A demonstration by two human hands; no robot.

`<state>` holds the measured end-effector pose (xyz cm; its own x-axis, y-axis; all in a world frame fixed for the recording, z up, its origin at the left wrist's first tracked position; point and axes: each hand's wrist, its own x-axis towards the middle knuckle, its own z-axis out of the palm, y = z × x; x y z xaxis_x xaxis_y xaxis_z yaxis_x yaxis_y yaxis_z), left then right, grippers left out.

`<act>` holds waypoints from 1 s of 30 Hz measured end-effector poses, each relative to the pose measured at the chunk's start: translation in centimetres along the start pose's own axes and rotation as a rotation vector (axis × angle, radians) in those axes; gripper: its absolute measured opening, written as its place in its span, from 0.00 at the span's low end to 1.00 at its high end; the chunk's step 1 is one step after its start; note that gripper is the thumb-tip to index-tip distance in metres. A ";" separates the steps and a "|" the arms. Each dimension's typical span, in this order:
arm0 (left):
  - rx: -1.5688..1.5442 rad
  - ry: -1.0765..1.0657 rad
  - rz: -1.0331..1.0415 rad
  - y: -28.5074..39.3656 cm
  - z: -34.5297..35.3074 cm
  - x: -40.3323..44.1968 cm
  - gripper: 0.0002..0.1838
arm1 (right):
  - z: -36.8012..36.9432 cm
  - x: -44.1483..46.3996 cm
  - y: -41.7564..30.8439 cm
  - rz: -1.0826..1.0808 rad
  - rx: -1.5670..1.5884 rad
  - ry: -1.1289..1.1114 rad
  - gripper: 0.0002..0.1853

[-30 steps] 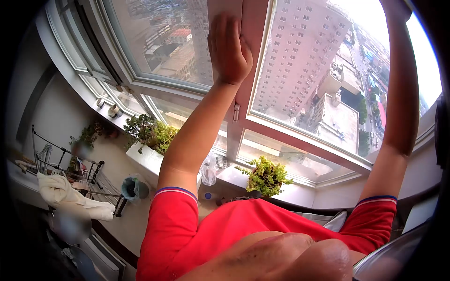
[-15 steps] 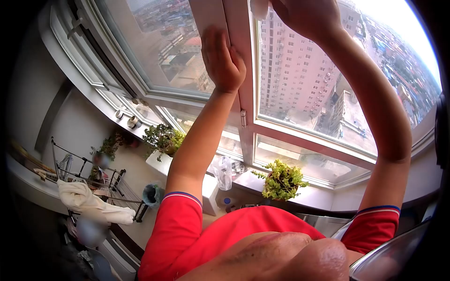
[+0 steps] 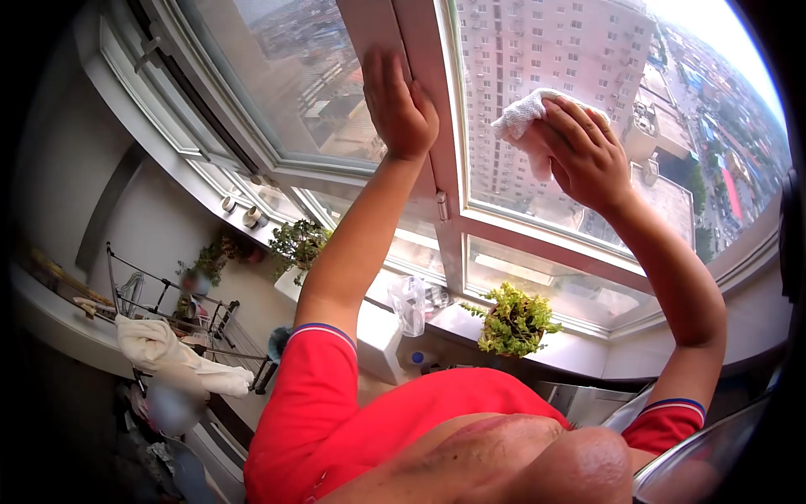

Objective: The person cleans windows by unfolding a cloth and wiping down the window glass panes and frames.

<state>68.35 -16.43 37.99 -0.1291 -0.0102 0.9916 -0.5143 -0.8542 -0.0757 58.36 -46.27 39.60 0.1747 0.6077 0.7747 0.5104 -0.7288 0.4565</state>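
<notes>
My right hand [image 3: 588, 155] presses a white cloth [image 3: 526, 118] against the right window pane [image 3: 495, 50]. Its fingers lie over the cloth, which sticks out past them to the left and below. Flat against the upright window frame [image 3: 424, 92] rests my left hand [image 3: 401, 109], with fingers stretched out and nothing in it. Between the two hands runs the inner edge of the right pane's frame. Tall buildings show through the glass.
On the sill below stands a leafy green plant [image 3: 514, 321]; another plant [image 3: 298, 245] is further left. A clear plastic bag [image 3: 408, 304] hangs between them. At the lower left, a drying rack [image 3: 168, 290] carries a cream cloth [image 3: 180, 357]. A window handle [image 3: 147, 52] sticks out at the upper left.
My right hand has come down the pane from the top edge of the view, bringing the white cloth fully into sight. My left hand stays on the frame.
</notes>
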 end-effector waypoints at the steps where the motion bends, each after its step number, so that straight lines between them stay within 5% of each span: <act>1: 0.006 -0.001 0.005 -0.1 0.0 0.0 0.29 | 0.0 -0.3 0.0 0.002 0.009 -0.009 0.22; 10: 0.004 0.016 -0.039 0.1 0.2 -0.6 0.30 | 0.5 -0.6 0.4 -0.212 0.201 -0.126 0.15; 17: -0.030 0.020 -0.065 -0.3 -0.1 -0.6 0.26 | 1.2 16.5 -0.8 0.036 0.336 0.593 0.27; 21: -0.051 0.017 -0.065 -0.4 -0.1 -0.6 0.27 | 1.2 27.2 -2.1 0.174 0.217 0.648 0.25; 25: -0.066 0.019 -0.071 -0.5 -0.2 -0.7 0.27 | -2.1 30.7 -1.0 0.387 0.022 0.152 0.26; 30: -0.074 0.028 -0.066 -0.5 -0.2 -0.7 0.26 | 1.5 24.4 -5.0 0.326 0.105 -0.054 0.29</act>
<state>68.57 -15.88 37.36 -0.1159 0.0601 0.9914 -0.5837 -0.8117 -0.0191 61.29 -27.31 55.54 0.3859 0.3658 0.8469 0.5034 -0.8528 0.1390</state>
